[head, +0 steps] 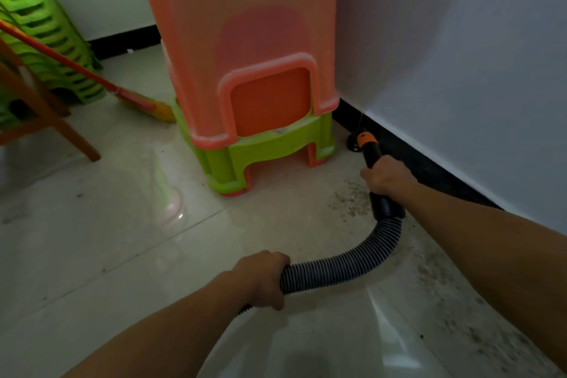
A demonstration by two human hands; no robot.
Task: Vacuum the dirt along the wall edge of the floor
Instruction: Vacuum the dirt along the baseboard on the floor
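My right hand (pixel 387 174) grips the black vacuum handle (pixel 385 207), whose orange-collared tip (pixel 365 139) points at the dark baseboard (pixel 429 163) beside the stacked stools. The ribbed grey hose (pixel 352 264) curves back from the handle to my left hand (pixel 265 278), which holds it near the floor. Specks of dirt (pixel 349 199) lie on the pale tiles just left of the handle. More dirt (pixel 454 301) runs along the wall edge toward the lower right.
A tall stack of orange stools (pixel 239 40) on green stools (pixel 245 159) stands close left of the nozzle. A broom (pixel 144 103), a green stool stack (pixel 40 18) and a wooden chair leg (pixel 67 129) are at the left. White wall (pixel 460 40) bounds the right.
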